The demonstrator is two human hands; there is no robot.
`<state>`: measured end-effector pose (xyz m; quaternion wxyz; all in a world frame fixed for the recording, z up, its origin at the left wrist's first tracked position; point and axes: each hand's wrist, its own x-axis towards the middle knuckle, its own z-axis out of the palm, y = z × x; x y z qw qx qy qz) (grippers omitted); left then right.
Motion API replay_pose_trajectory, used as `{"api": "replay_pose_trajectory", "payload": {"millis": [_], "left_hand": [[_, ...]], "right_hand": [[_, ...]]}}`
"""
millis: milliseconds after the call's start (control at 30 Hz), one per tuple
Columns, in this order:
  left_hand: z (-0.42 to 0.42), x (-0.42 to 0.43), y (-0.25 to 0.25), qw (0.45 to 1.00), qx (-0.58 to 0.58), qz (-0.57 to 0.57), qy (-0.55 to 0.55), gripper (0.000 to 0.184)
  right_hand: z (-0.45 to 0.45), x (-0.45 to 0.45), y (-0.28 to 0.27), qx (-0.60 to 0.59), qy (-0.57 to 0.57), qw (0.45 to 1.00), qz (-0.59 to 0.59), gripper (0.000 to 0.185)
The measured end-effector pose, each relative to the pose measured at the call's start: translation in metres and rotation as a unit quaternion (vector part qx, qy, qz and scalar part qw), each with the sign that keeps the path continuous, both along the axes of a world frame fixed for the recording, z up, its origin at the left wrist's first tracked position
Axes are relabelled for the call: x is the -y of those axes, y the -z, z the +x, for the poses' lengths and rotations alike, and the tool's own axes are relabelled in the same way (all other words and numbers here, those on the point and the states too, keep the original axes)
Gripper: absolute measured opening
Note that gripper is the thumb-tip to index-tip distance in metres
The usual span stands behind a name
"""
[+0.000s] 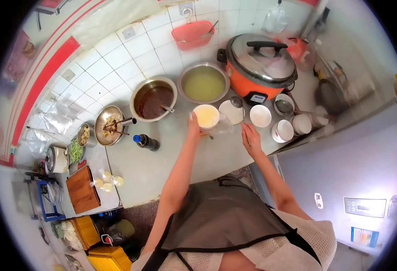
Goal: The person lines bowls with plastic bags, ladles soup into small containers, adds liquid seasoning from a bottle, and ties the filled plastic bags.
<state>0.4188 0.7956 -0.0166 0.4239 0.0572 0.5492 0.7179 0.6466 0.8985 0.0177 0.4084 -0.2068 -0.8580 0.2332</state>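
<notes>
My left hand (194, 123) is closed on the rim of a white bowl (206, 116) with pale yellow content. A thin clear plastic bag (225, 125) hangs at the bowl's right side. My right hand (251, 138) grips the handle of a ladle (237, 102), whose round head is over a white bowl (228, 113). Another white bowl (260, 116) stands just to the right. Behind them are a metal basin of yellow-green liquid (204, 86) and a metal pot of dark brown sauce (153, 99) with a utensil in it.
An orange cooker (248, 81) with its lid on stands back right, near stacked bowls (283, 131). Leftward are a dark bottle with a blue cap (146, 142), a food pan (109, 128) with chopsticks, and a wooden cutting board (83, 189). A red basket (193, 36) hangs on the tiles.
</notes>
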Motion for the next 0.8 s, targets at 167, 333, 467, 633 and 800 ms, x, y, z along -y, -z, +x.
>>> {"api": "replay_pose_trajectory", "payload": {"millis": [167,333,467,633,800], "left_hand": [[0.014,0.008,0.025,0.998,0.025,-0.025,0.061,0.064],[0.028,-0.001,0.01,0.984,-0.012,-0.151,0.092,0.072],[0.036,-0.017,-0.007,0.978,-0.025,-0.187,0.091,0.075],[0.032,-0.035,0.018,0.994,-0.02,-0.103,0.013,0.068],[0.015,-0.006,0.018,1.0,-0.001,-0.002,0.0,0.065]], "right_hand": [[-0.009,-0.009,0.048,0.103,0.041,0.984,-0.138,0.018],[-0.018,-0.02,0.033,-0.201,0.072,0.884,-0.415,0.022],[-0.006,-0.006,-0.033,-0.196,0.055,0.883,-0.423,0.022],[0.01,0.021,-0.079,-0.024,-0.063,0.982,-0.176,0.018],[-0.044,-0.009,-0.071,0.055,-0.131,0.988,0.051,0.015]]}}
